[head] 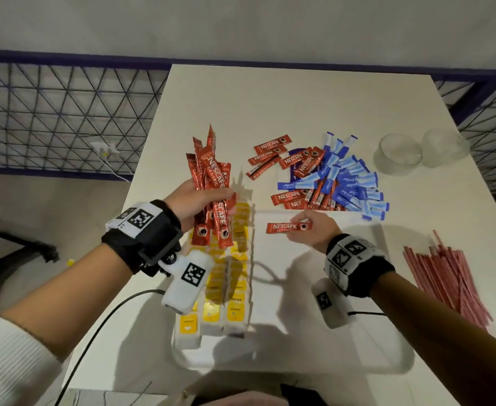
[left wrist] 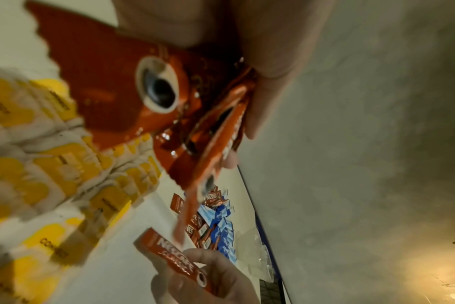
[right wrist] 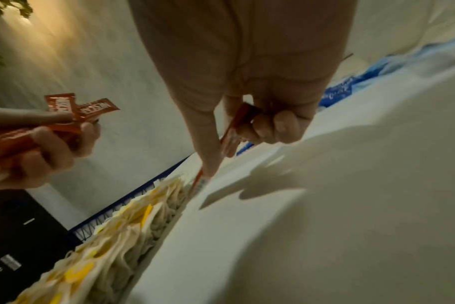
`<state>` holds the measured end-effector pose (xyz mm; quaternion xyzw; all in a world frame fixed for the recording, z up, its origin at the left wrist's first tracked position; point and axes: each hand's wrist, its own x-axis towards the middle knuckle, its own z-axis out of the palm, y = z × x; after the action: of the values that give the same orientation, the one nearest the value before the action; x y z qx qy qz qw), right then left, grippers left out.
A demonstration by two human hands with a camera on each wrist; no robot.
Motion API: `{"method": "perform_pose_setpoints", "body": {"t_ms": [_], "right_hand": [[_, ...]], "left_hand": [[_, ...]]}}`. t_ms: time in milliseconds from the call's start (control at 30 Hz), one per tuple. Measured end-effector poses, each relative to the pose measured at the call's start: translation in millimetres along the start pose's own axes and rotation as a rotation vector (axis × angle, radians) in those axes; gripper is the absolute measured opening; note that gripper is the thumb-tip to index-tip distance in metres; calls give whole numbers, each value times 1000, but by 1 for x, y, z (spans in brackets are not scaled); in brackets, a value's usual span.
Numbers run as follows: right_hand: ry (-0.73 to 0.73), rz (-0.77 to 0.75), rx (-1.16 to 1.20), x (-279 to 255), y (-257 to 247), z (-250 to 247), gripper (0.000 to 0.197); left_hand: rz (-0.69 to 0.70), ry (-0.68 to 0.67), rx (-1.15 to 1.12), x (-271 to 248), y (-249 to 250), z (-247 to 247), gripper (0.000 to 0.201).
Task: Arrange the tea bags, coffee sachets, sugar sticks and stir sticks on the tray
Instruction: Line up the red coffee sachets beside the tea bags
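Observation:
My left hand (head: 200,200) grips a bunch of red Nescafe coffee sachets (head: 211,183) upright above the left side of the white tray (head: 314,288). Yellow tea bags (head: 229,282) stand in rows along the tray's left side. My right hand (head: 311,230) pinches a single coffee sachet (head: 287,227) flat over the tray's far edge; the right wrist view shows that sachet (right wrist: 237,127) between thumb and curled fingers. A mixed heap of red sachets (head: 302,165) and blue sugar sticks (head: 352,183) lies beyond the tray. Red stir sticks (head: 446,276) lie at the right.
Two clear glass bowls (head: 402,153) stand at the table's far right. A black cable (head: 100,326) runs off the table's near left. A wire-mesh fence (head: 65,118) lies beyond the table's left edge. The tray's middle and right show bare white surface.

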<state>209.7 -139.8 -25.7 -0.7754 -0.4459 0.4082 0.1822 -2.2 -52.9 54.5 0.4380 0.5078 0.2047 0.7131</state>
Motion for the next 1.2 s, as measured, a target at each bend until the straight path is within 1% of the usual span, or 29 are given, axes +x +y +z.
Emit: {"method": "perform_pose_setpoints", "body": {"t_ms": [100, 200, 233, 300, 367, 433, 500, 600, 700, 800, 867, 933, 1000, 1100, 1200], "right_hand": [[3, 12, -72, 8, -3, 7, 33], [6, 36, 13, 13, -2, 10, 41], [2, 50, 54, 14, -1, 11, 41], [-3, 65, 113, 20, 3, 13, 32], [8, 53, 155, 23, 5, 13, 14], [14, 52, 205, 24, 6, 13, 6], [19, 64, 248, 24, 5, 12, 8], [-10, 71, 248, 20, -2, 10, 14], [-37, 39, 294, 18, -14, 4, 12], [-58, -18, 393, 14, -24, -6, 11], [-54, -49, 494, 11, -30, -12, 8], [-27, -62, 590, 9, -33, -18, 10], [-25, -80, 683, 6, -36, -21, 11], [-81, -100, 812, 1, -41, -21, 13], [-122, -111, 852, -2, -42, -17, 14]], "left_hand": [[11, 9, -22, -3, -1, 1, 8], [16, 28, -40, -6, -1, 1, 12], [14, 34, -46, -6, -2, 1, 12], [5, 39, -44, -6, -2, 1, 11], [-6, 38, -30, -5, -3, 0, 9], [-10, 35, -7, -3, -4, 0, 7], [-4, 25, 31, -2, -5, 0, 7], [4, 3, 47, 1, -4, 0, 9], [-9, -3, 80, 3, -2, -1, 9], [-12, 15, 122, 7, 0, -2, 8], [2, -2, 174, 10, 1, -2, 12], [8, -27, 205, 12, 0, 0, 15], [7, -61, 195, 15, -2, 3, 13], [5, -101, 141, 17, -4, 11, 7], [43, -100, 100, 19, -5, 19, 8]]}}
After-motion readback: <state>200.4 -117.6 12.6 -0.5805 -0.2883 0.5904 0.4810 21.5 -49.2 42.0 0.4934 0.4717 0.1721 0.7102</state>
